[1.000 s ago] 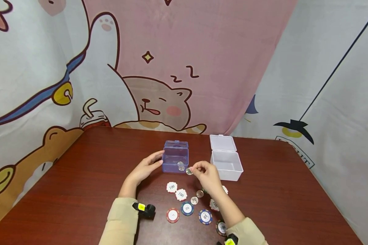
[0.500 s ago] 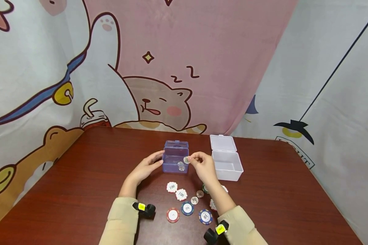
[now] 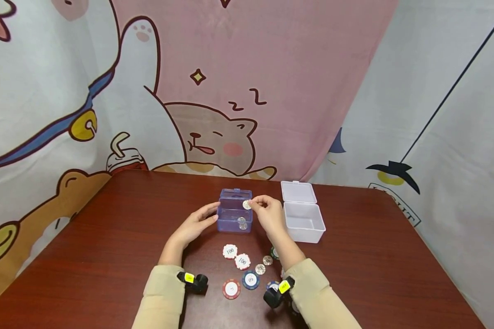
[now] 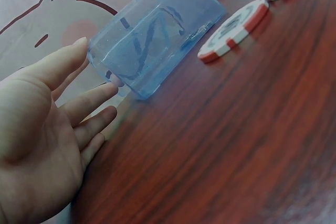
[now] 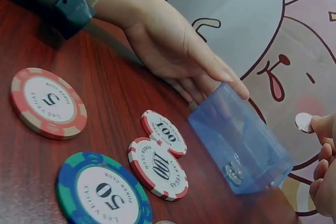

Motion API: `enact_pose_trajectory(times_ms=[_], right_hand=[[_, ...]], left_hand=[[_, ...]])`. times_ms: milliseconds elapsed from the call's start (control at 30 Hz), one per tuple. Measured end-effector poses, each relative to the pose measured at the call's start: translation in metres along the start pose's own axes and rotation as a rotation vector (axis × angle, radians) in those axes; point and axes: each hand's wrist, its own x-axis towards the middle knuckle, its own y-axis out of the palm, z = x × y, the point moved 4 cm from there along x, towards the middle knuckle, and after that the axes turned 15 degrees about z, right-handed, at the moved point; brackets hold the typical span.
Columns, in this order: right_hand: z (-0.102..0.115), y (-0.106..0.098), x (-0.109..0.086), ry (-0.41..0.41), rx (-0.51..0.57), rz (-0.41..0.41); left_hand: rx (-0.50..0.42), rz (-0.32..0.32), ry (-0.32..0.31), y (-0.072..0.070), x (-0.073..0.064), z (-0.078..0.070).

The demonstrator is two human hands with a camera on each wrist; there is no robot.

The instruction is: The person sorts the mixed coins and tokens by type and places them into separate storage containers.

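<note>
A translucent blue plastic box (image 3: 229, 225) stands on the table with its lid tipped back. Several silver coins (image 5: 232, 174) lie inside, toward its right end. My left hand (image 3: 192, 229) touches the box's left end, its fingers loosely extended, as the left wrist view shows. Between thumb and fingertips my right hand (image 3: 270, 217) pinches a silver coin (image 5: 303, 123), held above the box at its right side. Two more silver coins, one nearer (image 3: 260, 269) and one farther (image 3: 267, 260), lie on the table in front of the box.
A white plastic box (image 3: 308, 235), lid back, stands to the right. Two white 100 chips (image 3: 242, 261), a red chip (image 3: 231, 289) and a blue-green 50 chip (image 5: 105, 195) lie nearer me. A green-edged chip (image 3: 274, 252) and others are partly hidden by my right arm.
My right hand has moved away from me and slightly left with the coin, from the box's front right corner to above its right side. My left hand has stayed at the box.
</note>
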Motion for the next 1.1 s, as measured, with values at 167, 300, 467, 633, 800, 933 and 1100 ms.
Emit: enact_pose_trajectory(times_ms=[167, 300, 467, 633, 800, 933, 1100], right_hand=[[-0.007, 0.005, 0.008, 0.033, 0.029, -0.01], [-0.014, 0.006, 0.013, 0.068, 0.03, -0.018], [-0.023, 0.008, 0.019, 0.095, 0.028, -0.022], [-0.029, 0.013, 0.023, 0.099, 0.026, -0.022], [-0.032, 0.015, 0.023, 0.089, 0.023, -0.04], [-0.033, 0.017, 0.023, 0.081, 0.008, -0.062], [-0.036, 0.017, 0.021, 0.062, 0.007, -0.083]], left_hand=[[-0.005, 0.007, -0.001, 0.001, -0.002, -0.005], [-0.001, 0.022, -0.003, 0.004, -0.008, -0.019], [-0.009, 0.032, 0.004, 0.005, -0.01, -0.025], [-0.002, 0.016, 0.013, 0.002, -0.003, -0.01], [0.005, 0.0, 0.002, 0.0, 0.0, 0.0], [0.006, -0.01, -0.023, -0.001, -0.001, 0.002], [0.004, -0.011, -0.026, 0.0, 0.0, 0.001]])
